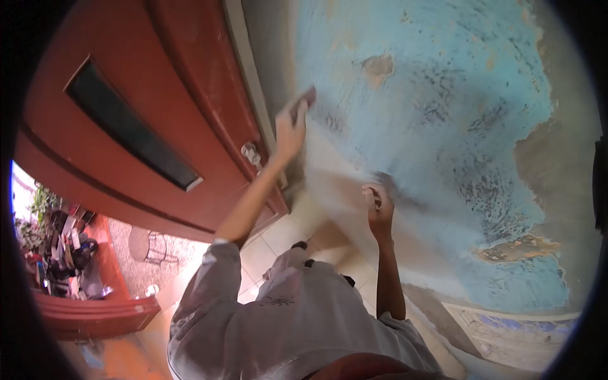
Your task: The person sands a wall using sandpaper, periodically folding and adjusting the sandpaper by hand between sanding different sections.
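Observation:
My left hand [290,134] is raised to the left edge of the blue wall, its fingers closed round a dark reddish-brown pad [308,97] that looks like folded sandpaper. Lower and to the right, my right hand [379,206] is curled near the wall; whatever it grips, if anything, is hidden by the fingers. Between and beyond both hands spreads the wall [405,126], its pale blue paint scuffed with dark marks. A bare patch [378,69] shows above my hands, and flaking brown paint [519,248] lies low on the right.
A red door [126,76] with a narrow dark glass panel and a metal knob [251,153] stands at the left. Through the doorway are a round stool [145,246] and a cluttered pile [69,253]. Pale floor tiles [273,236] lie below. Grey plaster [557,164] borders the blue paint.

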The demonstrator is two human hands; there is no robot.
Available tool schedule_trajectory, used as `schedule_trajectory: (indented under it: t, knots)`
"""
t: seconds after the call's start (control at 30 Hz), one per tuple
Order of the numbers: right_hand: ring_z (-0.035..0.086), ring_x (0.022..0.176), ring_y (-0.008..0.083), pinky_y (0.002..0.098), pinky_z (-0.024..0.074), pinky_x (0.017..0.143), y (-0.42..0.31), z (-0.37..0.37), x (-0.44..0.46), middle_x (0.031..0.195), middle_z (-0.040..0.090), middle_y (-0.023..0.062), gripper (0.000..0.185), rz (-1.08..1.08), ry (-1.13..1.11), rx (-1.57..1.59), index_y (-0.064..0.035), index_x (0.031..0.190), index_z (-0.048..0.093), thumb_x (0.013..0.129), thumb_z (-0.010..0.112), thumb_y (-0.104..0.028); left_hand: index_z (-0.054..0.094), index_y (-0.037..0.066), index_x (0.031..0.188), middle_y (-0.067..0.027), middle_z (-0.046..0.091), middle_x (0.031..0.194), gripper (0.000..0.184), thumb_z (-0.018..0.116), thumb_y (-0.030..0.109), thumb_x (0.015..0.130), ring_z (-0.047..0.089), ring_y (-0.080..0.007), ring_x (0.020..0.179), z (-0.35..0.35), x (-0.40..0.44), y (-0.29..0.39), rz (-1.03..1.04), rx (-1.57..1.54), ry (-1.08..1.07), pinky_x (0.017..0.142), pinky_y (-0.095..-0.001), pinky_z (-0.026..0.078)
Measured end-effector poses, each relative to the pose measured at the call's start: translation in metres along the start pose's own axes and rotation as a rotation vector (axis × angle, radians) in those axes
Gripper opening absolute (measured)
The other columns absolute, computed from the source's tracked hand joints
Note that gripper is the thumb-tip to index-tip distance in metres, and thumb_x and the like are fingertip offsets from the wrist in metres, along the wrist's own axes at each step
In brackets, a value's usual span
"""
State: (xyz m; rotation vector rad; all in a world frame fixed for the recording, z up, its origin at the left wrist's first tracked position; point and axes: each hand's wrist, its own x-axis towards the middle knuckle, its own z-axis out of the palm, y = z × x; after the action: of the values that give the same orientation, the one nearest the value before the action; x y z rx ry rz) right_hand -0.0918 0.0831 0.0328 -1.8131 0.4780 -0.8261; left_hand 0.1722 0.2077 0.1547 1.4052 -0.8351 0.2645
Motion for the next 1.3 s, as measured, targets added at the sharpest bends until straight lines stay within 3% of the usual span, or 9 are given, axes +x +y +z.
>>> schedule_trajectory:
  t: [0.1,0.2,0.27,0.33,0.43,0.6,0.67,1.13,1.3]
  knots:
    - [0.071,0.107,0.0243,0.0383,0.0545,0.091,-0.056,-0.015,0.041,0.118,0.074,0.0119,0.019,-0.139,0.072,-0.122,-0.0046,0.119,0.07,0.108,0.059,-0.016,0.066,-0.005,0.138,-0.0202,0.072,0.135,0.036,0.054,0.016,0.111,0.068,-0.0283,0.127,0.022,0.132,0.001,0.326,0.06,0.212,0.109,-0.0373,0.049]
    - [0.069,0.115,0.0268,0.0399,0.0541,0.095,-0.087,-0.008,0.067,0.128,0.071,0.0121,0.022,-0.186,0.221,-0.16,-0.0054,0.125,0.068,0.108,0.06,-0.015,0.057,-0.002,0.149,-0.0231,0.065,0.145,0.041,0.049,0.014,0.112,0.068,-0.0339,0.127,0.058,0.187,0.001,0.374,0.219,0.221,0.11,-0.0411,0.049]
    - [0.061,0.128,0.0269,0.0418,0.0514,0.104,-0.09,-0.002,0.086,0.141,0.062,0.0145,0.03,-0.4,0.405,-0.232,-0.0043,0.136,0.063,0.11,0.059,-0.019,0.04,-0.002,0.16,-0.0259,0.046,0.162,0.051,0.044,0.015,0.113,0.056,-0.0385,0.141,0.097,0.165,0.001,0.352,0.165,0.183,0.118,-0.0427,0.042]
    - [0.054,0.136,0.033,0.0459,0.046,0.111,-0.087,0.004,0.091,0.149,0.054,0.019,0.037,-0.44,0.472,-0.349,-0.002,0.142,0.057,0.109,0.059,-0.018,0.023,-0.009,0.164,-0.0292,0.018,0.173,0.061,0.045,0.01,0.111,0.019,-0.0412,0.162,0.12,0.12,-0.005,0.294,0.01,0.063,0.13,-0.044,0.023]
    - [0.038,0.15,0.0448,0.0534,0.0325,0.121,-0.09,0.026,0.089,0.162,0.037,0.0291,0.05,-0.489,0.536,-0.505,0.0035,0.152,0.045,0.108,0.058,-0.015,0.02,-0.012,0.164,-0.0324,0.016,0.173,0.061,0.042,0.014,0.114,0.013,-0.0459,0.162,0.123,0.111,-0.014,0.35,0.076,-0.005,0.131,-0.0477,0.017]
    - [0.009,0.159,0.055,0.0623,0.0148,0.127,-0.077,0.055,0.103,0.171,0.007,0.0375,0.075,-0.396,0.547,-0.647,0.0066,0.165,0.021,0.106,0.059,-0.019,0.02,-0.013,0.163,-0.0336,0.013,0.172,0.059,0.038,0.013,0.114,0.012,-0.0476,0.161,0.085,0.217,0.011,0.421,0.098,0.017,0.132,-0.0515,0.014]
    - [0.0,0.16,0.0554,0.0639,0.0078,0.127,-0.068,0.065,0.112,0.174,-0.002,0.034,0.083,-0.371,0.598,-0.66,0.0038,0.168,0.013,0.107,0.059,-0.028,0.019,-0.014,0.163,-0.031,0.01,0.174,0.059,0.032,0.019,0.115,0.014,-0.0442,0.162,0.086,0.223,0.022,0.397,0.11,0.061,0.133,-0.0428,0.014]
    - [-0.006,0.157,0.0621,0.072,0.0005,0.123,-0.045,0.071,0.124,0.171,-0.007,0.0393,0.096,-0.211,0.579,-0.718,0.0099,0.166,0.001,0.104,0.061,-0.032,0.015,-0.015,0.162,-0.0387,0.013,0.169,0.062,0.039,0.015,0.114,0.016,-0.0497,0.159,0.078,0.184,0.01,0.563,0.129,-0.065,0.13,-0.0497,0.025]
    - [-0.006,0.155,0.0642,0.0718,0.0015,0.123,-0.041,0.065,0.121,0.17,-0.007,0.0417,0.097,-0.175,0.545,-0.772,0.0129,0.164,0.0,0.104,0.06,-0.033,0.007,-0.011,0.165,-0.0319,-0.001,0.174,0.066,0.038,0.017,0.115,0.009,-0.0439,0.162,0.069,0.224,0.026,0.413,0.273,-0.094,0.132,-0.0453,0.019]
